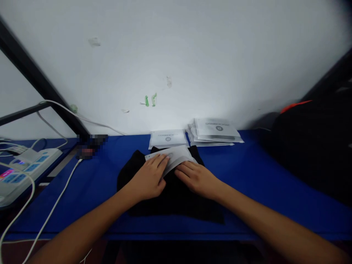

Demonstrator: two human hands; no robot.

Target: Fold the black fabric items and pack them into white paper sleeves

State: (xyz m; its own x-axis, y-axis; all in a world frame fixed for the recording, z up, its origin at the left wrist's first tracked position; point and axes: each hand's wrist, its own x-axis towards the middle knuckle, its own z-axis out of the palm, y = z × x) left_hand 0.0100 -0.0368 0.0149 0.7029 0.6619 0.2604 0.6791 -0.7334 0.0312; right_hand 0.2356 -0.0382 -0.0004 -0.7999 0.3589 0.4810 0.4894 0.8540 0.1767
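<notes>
A black garment (167, 196) lies folded on the blue table (247, 172) in front of me. On its far part rests a white plastic packing bag (178, 156). My left hand (150, 178) lies over the bag's left end, fingers together and pressed on it. My right hand (196, 176) rests at the bag's near right edge, fingers stretched flat on bag and cloth. Whether either hand grips the bag I cannot make out.
Behind the garment lie a single white bag (168, 138) and a stack of white bags (214, 131) against the white wall. A large black bundle (316, 146) fills the right. At left are a power strip (24, 172), white cables (52, 209) and a black frame (35, 77).
</notes>
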